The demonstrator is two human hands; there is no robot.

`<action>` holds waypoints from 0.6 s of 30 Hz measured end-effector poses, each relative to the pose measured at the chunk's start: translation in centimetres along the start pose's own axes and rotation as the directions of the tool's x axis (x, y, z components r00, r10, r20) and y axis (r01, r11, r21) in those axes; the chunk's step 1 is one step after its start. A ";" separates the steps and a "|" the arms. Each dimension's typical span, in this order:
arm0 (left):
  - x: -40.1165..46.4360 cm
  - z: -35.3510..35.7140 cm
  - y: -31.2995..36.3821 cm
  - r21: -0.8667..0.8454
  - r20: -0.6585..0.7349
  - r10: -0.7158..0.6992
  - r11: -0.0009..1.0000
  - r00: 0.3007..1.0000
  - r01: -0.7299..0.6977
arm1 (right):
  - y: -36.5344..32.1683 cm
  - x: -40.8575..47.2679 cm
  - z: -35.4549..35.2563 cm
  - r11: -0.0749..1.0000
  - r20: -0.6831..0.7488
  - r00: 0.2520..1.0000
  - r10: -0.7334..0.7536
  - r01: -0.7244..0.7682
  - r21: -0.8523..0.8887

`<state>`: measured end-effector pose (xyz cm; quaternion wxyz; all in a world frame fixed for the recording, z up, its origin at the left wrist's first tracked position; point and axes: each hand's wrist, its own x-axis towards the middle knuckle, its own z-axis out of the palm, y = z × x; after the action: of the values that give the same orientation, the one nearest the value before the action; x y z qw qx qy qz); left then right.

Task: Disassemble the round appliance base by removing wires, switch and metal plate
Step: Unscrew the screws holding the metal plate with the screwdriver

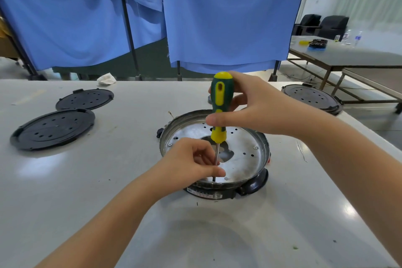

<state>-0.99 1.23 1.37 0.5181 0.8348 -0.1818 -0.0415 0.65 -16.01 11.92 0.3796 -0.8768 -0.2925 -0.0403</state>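
Observation:
The round appliance base (256,172) sits on the white table, a shiny metal plate (241,159) with small holes and a central cut-out lying inside its rim. A green and yellow screwdriver (220,102) stands upright over the plate's near edge, its tip down at the plate. My right hand (256,106) grips the screwdriver's handle from the right. My left hand (191,163) pinches the steel shaft just above the tip. A black foot (254,185) juts from the base's near right side.
Two black perforated round covers (84,99) (53,129) lie at the left of the table. Another round base (313,98) sits at the far right edge. A crumpled white rag (106,78) lies at the back edge. Blue curtains hang behind the table.

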 end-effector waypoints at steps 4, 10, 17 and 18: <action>0.2 0.4 0.0 0.057 -0.022 0.028 0.998 0.999 -0.026 | 0.2 0.1 0.5 1.000 -0.057 0.998 -0.017 0.015 -0.025; 0.0 -0.3 0.2 -0.045 0.169 -0.027 0.998 0.985 0.035 | 0.6 0.1 -0.2 0.994 0.011 1.000 -0.025 0.023 0.111; 0.2 0.2 0.2 -0.001 -0.005 0.004 1.000 1.000 -0.004 | 0.5 0.0 0.4 0.999 -0.014 1.000 0.012 -0.012 -0.040; 0.2 0.3 0.2 0.021 -0.019 0.015 1.000 1.000 -0.014 | 0.5 0.0 0.5 0.995 -0.043 0.999 0.012 -0.016 -0.103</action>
<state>-0.92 0.83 1.45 0.5111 0.8392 -0.1834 -0.0280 0.80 -15.90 11.22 0.3403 -0.8961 -0.2759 -0.0711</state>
